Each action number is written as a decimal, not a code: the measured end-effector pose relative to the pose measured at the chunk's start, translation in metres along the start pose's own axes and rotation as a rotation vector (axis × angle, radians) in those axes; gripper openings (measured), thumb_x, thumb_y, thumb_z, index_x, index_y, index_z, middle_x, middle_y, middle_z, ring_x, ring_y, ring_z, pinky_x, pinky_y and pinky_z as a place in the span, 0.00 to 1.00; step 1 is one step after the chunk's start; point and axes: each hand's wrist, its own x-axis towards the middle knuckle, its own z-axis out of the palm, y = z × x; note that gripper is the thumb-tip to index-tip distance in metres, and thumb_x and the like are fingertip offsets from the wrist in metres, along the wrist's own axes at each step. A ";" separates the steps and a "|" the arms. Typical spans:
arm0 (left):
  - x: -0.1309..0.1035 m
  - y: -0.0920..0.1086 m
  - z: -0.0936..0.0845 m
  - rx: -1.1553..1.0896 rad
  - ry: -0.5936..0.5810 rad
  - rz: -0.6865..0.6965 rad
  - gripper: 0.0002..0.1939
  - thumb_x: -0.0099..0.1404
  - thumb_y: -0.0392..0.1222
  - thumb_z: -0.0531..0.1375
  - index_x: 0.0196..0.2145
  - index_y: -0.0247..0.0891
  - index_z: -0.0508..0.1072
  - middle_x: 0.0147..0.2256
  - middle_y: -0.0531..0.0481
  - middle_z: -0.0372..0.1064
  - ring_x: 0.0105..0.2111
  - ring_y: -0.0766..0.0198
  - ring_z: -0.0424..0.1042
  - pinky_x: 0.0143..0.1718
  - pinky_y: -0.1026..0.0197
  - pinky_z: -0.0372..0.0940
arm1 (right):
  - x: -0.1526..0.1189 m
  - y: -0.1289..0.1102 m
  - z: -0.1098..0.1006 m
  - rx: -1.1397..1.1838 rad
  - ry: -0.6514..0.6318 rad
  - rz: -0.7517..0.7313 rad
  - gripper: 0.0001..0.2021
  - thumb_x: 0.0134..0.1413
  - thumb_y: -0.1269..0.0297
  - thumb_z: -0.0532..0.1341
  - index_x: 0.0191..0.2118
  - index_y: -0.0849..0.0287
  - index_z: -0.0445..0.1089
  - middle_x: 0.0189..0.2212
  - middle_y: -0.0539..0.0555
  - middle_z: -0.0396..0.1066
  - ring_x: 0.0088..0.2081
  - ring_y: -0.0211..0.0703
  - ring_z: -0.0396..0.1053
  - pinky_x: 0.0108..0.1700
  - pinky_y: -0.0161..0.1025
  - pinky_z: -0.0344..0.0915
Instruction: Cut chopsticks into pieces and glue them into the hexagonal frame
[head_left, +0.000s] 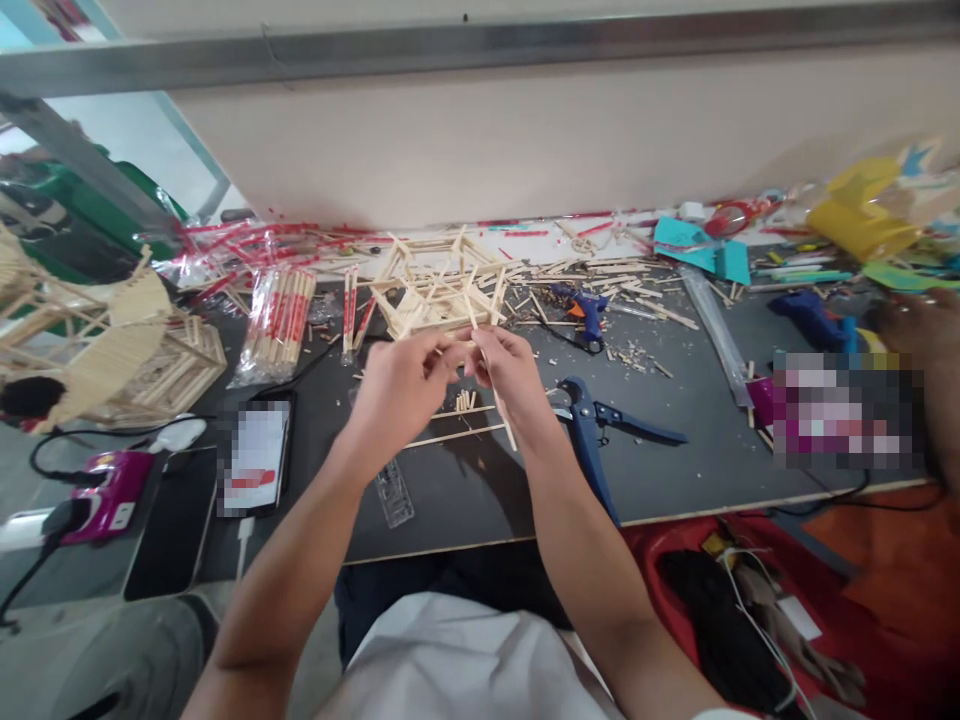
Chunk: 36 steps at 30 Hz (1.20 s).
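My right hand [504, 360] is closed around a thin wooden chopstick [511, 432], which slants from beyond my fingers down past my palm. Close beside it, my left hand [409, 385] is closed in a pinch, its fingertips meeting those of the right; what they grip is hidden. Just beyond both hands stands a frame of glued wooden sticks [439, 290]. Below them on the dark table lie short cut stick pieces [466, 402] and longer sticks [450, 436]. Blue-handled cutters [589, 440] rest open by my right wrist.
A blue glue gun [589, 312] lies among stick scraps. Packed chopsticks [276, 320], a lit phone [256, 455], a dark phone [171, 520] and a purple power strip [112, 490] are leftward. Another person's hand [919, 330] is at far right, near a second glue gun [810, 318].
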 end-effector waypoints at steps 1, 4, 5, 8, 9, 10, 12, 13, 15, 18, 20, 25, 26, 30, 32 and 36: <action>-0.007 -0.003 0.008 -0.088 -0.050 -0.040 0.13 0.70 0.46 0.57 0.33 0.37 0.76 0.25 0.52 0.76 0.23 0.68 0.71 0.28 0.67 0.64 | 0.000 0.000 0.000 -0.017 0.009 0.007 0.09 0.57 0.62 0.58 0.32 0.61 0.72 0.12 0.43 0.64 0.13 0.27 0.51 0.18 0.30 0.45; -0.023 -0.013 0.035 -0.416 -0.200 -0.242 0.16 0.71 0.50 0.55 0.35 0.35 0.72 0.29 0.48 0.76 0.21 0.67 0.73 0.20 0.68 0.64 | 0.000 -0.002 0.000 -0.070 0.024 0.027 0.09 0.57 0.63 0.57 0.32 0.61 0.72 0.13 0.43 0.64 0.13 0.28 0.53 0.18 0.30 0.46; -0.026 -0.015 0.043 -0.528 -0.224 -0.288 0.17 0.72 0.52 0.54 0.35 0.35 0.70 0.28 0.47 0.76 0.20 0.67 0.72 0.17 0.68 0.63 | 0.000 -0.002 0.000 -0.085 0.026 0.024 0.09 0.57 0.62 0.57 0.32 0.61 0.71 0.13 0.44 0.65 0.13 0.28 0.54 0.18 0.30 0.47; -0.030 -0.014 0.062 -0.738 -0.244 -0.314 0.20 0.70 0.57 0.55 0.33 0.34 0.68 0.28 0.46 0.75 0.19 0.67 0.72 0.14 0.69 0.62 | -0.001 -0.004 -0.002 -0.122 0.023 -0.010 0.09 0.57 0.61 0.58 0.32 0.61 0.71 0.14 0.45 0.67 0.15 0.29 0.59 0.20 0.29 0.52; -0.030 -0.013 0.065 -0.783 -0.246 -0.305 0.21 0.69 0.58 0.56 0.32 0.34 0.67 0.28 0.46 0.74 0.18 0.68 0.72 0.13 0.69 0.62 | -0.001 -0.004 -0.003 -0.131 0.021 -0.020 0.09 0.57 0.61 0.58 0.32 0.61 0.72 0.15 0.45 0.67 0.16 0.30 0.60 0.21 0.29 0.54; -0.030 -0.010 0.067 -0.824 -0.248 -0.298 0.22 0.68 0.58 0.57 0.31 0.34 0.67 0.28 0.46 0.74 0.18 0.69 0.72 0.13 0.70 0.61 | -0.002 -0.006 -0.003 -0.139 0.020 -0.026 0.09 0.57 0.62 0.58 0.31 0.61 0.72 0.15 0.45 0.67 0.17 0.30 0.61 0.22 0.28 0.54; -0.029 -0.006 0.069 -0.895 -0.259 -0.295 0.23 0.67 0.59 0.59 0.30 0.33 0.67 0.27 0.47 0.73 0.17 0.70 0.70 0.13 0.70 0.61 | -0.003 -0.009 -0.003 -0.152 0.017 -0.020 0.10 0.57 0.62 0.58 0.31 0.62 0.72 0.14 0.46 0.67 0.16 0.29 0.58 0.21 0.28 0.52; -0.029 -0.005 0.070 -0.925 -0.262 -0.297 0.22 0.66 0.58 0.60 0.31 0.33 0.68 0.26 0.47 0.73 0.17 0.70 0.70 0.13 0.70 0.61 | -0.003 -0.010 -0.003 -0.160 0.015 -0.012 0.10 0.57 0.62 0.57 0.31 0.62 0.71 0.14 0.46 0.67 0.15 0.28 0.56 0.20 0.28 0.50; -0.028 -0.005 0.070 -0.970 -0.263 -0.296 0.21 0.65 0.57 0.62 0.31 0.33 0.68 0.25 0.49 0.72 0.17 0.71 0.70 0.13 0.71 0.61 | -0.003 -0.013 -0.002 -0.174 0.010 -0.001 0.10 0.58 0.62 0.57 0.31 0.62 0.71 0.14 0.46 0.67 0.14 0.28 0.53 0.19 0.29 0.48; -0.027 -0.007 0.071 -1.003 -0.254 -0.290 0.20 0.63 0.55 0.64 0.30 0.33 0.69 0.24 0.51 0.71 0.17 0.71 0.70 0.14 0.71 0.61 | -0.002 -0.012 -0.003 -0.178 0.002 0.008 0.12 0.59 0.59 0.59 0.32 0.62 0.72 0.14 0.45 0.66 0.14 0.28 0.53 0.18 0.29 0.49; -0.027 -0.009 0.071 -1.010 -0.247 -0.298 0.20 0.63 0.54 0.65 0.29 0.33 0.69 0.24 0.51 0.71 0.17 0.71 0.70 0.14 0.72 0.61 | -0.002 -0.010 -0.006 -0.183 0.000 0.003 0.16 0.58 0.51 0.60 0.32 0.61 0.72 0.16 0.46 0.67 0.15 0.29 0.55 0.19 0.29 0.51; -0.026 -0.008 0.071 -1.020 -0.258 -0.339 0.18 0.65 0.52 0.64 0.30 0.32 0.70 0.24 0.50 0.72 0.17 0.72 0.69 0.14 0.72 0.61 | -0.012 -0.007 -0.025 -0.298 0.043 -0.037 0.22 0.56 0.42 0.60 0.33 0.61 0.72 0.22 0.50 0.72 0.18 0.32 0.61 0.20 0.31 0.57; -0.026 -0.008 0.070 -1.018 -0.258 -0.347 0.17 0.65 0.51 0.64 0.31 0.32 0.70 0.23 0.51 0.72 0.17 0.72 0.69 0.14 0.72 0.61 | -0.015 -0.007 -0.030 -0.328 0.047 -0.048 0.21 0.57 0.45 0.60 0.34 0.61 0.72 0.23 0.51 0.73 0.19 0.33 0.62 0.21 0.32 0.57; -0.026 -0.006 0.069 -0.997 -0.255 -0.373 0.17 0.66 0.50 0.64 0.31 0.32 0.71 0.23 0.50 0.72 0.17 0.71 0.69 0.14 0.72 0.61 | -0.036 -0.005 -0.047 -0.501 0.033 -0.111 0.15 0.60 0.53 0.58 0.38 0.61 0.73 0.26 0.51 0.73 0.21 0.35 0.64 0.24 0.33 0.60; -0.026 -0.006 0.067 -1.003 -0.258 -0.368 0.17 0.66 0.50 0.64 0.31 0.31 0.71 0.24 0.49 0.73 0.17 0.71 0.69 0.15 0.71 0.61 | -0.051 0.001 -0.053 -0.635 0.001 -0.141 0.15 0.62 0.54 0.57 0.38 0.61 0.73 0.26 0.51 0.74 0.23 0.36 0.66 0.27 0.34 0.61; -0.026 -0.007 0.064 -1.028 -0.267 -0.351 0.16 0.66 0.49 0.63 0.31 0.32 0.71 0.23 0.49 0.73 0.17 0.72 0.69 0.15 0.71 0.61 | -0.096 0.024 -0.057 -0.974 -0.090 -0.179 0.12 0.64 0.60 0.55 0.39 0.60 0.74 0.26 0.52 0.73 0.24 0.38 0.66 0.29 0.36 0.62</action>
